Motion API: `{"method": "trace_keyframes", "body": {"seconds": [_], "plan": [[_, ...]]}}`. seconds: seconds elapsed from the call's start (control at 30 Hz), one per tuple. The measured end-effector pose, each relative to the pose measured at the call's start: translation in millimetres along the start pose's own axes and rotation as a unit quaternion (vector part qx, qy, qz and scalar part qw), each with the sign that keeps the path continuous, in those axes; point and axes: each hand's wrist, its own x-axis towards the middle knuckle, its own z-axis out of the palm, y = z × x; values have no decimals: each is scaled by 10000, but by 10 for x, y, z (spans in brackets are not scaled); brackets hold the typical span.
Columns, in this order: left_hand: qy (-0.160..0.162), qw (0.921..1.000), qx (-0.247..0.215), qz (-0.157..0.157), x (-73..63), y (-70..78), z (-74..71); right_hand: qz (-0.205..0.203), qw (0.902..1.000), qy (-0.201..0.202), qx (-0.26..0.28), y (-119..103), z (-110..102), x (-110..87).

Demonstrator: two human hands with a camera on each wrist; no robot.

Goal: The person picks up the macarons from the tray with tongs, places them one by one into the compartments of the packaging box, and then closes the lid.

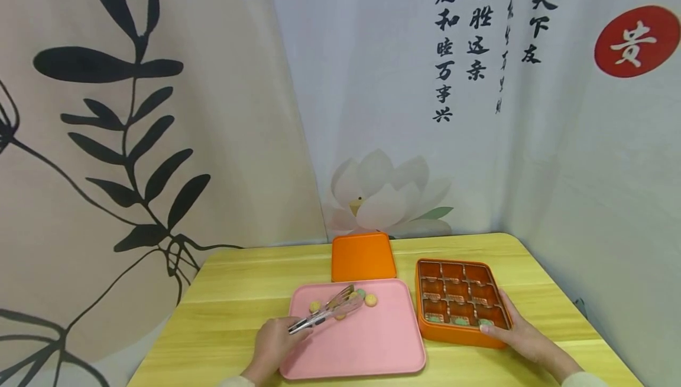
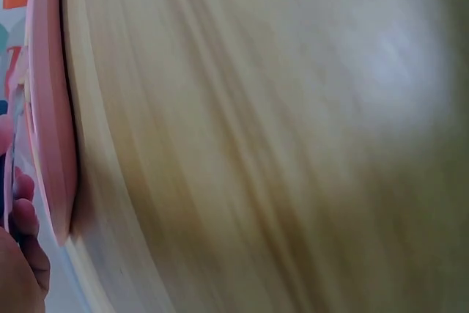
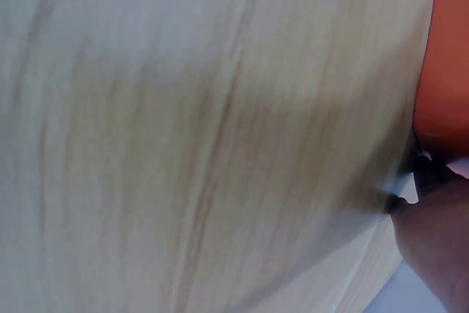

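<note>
My left hand (image 1: 273,342) grips metal tongs (image 1: 321,314) at their handle end, over the left part of a pink tray (image 1: 367,351). The tips of the tongs lie among several small round pieces, yellow ones (image 1: 370,300) and a green one (image 1: 360,293), near the tray's far side. At the right, my right hand (image 1: 524,334) holds an orange box (image 1: 463,335) by its near right corner, thumb over the rim and fingers along the side. Clear dividers split the box into compartments; green pieces (image 1: 460,320) sit in its near row. The right wrist view shows the box's side (image 3: 451,64).
An orange lid-like square (image 1: 363,257) lies behind the tray, close to its far edge. Everything stands on a wood-grain table (image 1: 234,292). A printed curtain (image 1: 239,109) hangs behind the table and along its right side.
</note>
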Motion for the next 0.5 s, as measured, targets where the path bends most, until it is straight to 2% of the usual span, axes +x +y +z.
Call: {"method": "trace_keyframes", "body": {"seconds": [0.23, 0.5], "plan": [[153, 9995, 281, -29, -6, 22, 3, 67, 10000, 2, -60, 0, -4, 21], [185, 9997, 118, -134, -29, -27, 1, 39, 10000, 14, -86, 6, -8, 19]]}}
